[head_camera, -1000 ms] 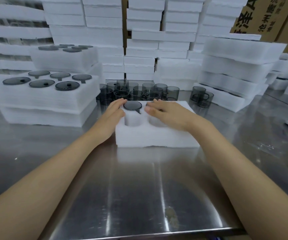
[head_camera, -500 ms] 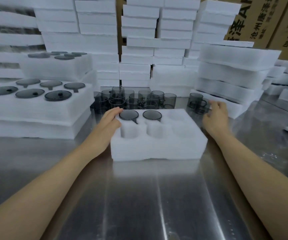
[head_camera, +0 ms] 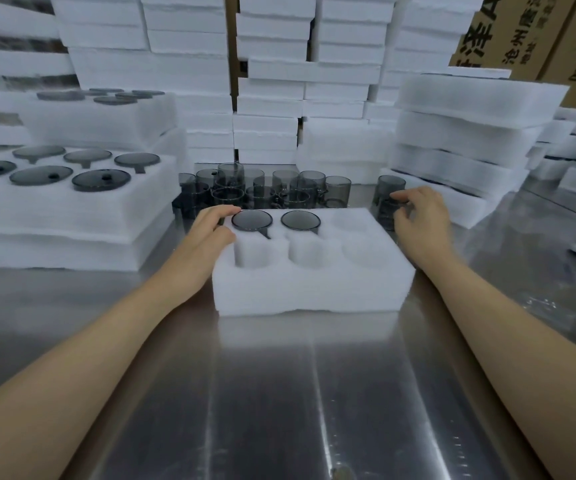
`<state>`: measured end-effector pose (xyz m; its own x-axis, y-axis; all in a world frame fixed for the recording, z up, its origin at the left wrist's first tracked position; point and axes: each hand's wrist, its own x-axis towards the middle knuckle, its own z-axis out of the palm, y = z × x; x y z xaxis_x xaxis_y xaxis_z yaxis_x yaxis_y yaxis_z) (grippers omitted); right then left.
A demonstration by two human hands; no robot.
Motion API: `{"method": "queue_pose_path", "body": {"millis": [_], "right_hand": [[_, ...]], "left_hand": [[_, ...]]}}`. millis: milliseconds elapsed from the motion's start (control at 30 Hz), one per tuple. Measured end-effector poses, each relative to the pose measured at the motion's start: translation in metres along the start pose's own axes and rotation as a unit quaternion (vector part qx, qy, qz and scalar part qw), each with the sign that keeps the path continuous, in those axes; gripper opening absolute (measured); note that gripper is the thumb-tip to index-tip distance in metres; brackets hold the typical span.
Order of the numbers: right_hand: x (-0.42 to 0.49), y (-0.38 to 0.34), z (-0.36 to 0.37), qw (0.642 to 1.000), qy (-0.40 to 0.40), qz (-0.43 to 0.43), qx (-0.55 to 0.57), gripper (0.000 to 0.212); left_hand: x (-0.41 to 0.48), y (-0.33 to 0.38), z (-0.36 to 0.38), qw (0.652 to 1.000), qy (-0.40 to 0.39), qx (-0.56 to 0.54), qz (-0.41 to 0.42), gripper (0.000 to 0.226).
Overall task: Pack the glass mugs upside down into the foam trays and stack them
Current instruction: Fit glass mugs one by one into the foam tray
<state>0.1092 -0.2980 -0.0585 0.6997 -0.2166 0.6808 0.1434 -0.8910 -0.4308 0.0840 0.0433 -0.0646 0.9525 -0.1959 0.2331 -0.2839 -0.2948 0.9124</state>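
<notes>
- Currently, the foam tray is being steadied by the left hand, with its fingers laid flat on the far-left corner.
- Two upside-down mugs are being held in its back pockets.
- A loose mug, just right of the tray, is being gripped by curled fingers of the right hand.

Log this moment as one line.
foam tray: two mugs inverted, four pockets empty | left hand: rests on tray | right hand: grips loose mug

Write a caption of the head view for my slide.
Left hand rests on a white foam tray holding two inverted grey glass mugs; right hand grips another upright mug.
</notes>
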Motion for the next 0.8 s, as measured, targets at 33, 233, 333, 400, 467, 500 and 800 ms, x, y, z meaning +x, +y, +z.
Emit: {"method": "queue_pose_path", "body": {"millis": [33,233,333,400,467,500,800], "right_hand": [[-0.001,-0.001,0.0,1.0,0.012,0.002,0.006,0.033],[0.001,0.0,0.003,0.989,-0.143,0.037,-0.024,0.046],[-0.002,0.001,0.003,0.987,-0.163,0.011,0.003,0.044],[-0.004,0.0,0.003,0.988,-0.154,0.012,0.004,0.041],[-0.005,0.0,0.002,0.987,-0.16,0.012,-0.012,0.038],[-0.007,0.0,0.001,0.987,-0.16,0.015,-0.018,0.036],[-0.008,-0.05,-0.041,0.961,0.035,0.15,0.229,0.025]], "left_hand": [[0.0,0.0,0.0,1.0,0.0,-0.002,0.0,0.036],[0.0,-0.002,0.0,1.0,-0.001,-0.013,0.008,0.036],[0.001,-0.004,-0.001,1.0,-0.006,-0.012,0.011,0.036],[0.001,-0.003,-0.001,1.0,-0.009,-0.014,0.012,0.036],[0.0,-0.002,-0.001,1.0,-0.011,-0.015,0.016,0.036],[-0.001,-0.002,-0.001,1.0,-0.012,-0.015,0.019,0.036],[-0.004,-0.001,-0.001,1.0,-0.013,-0.004,0.026,0.045]]}}
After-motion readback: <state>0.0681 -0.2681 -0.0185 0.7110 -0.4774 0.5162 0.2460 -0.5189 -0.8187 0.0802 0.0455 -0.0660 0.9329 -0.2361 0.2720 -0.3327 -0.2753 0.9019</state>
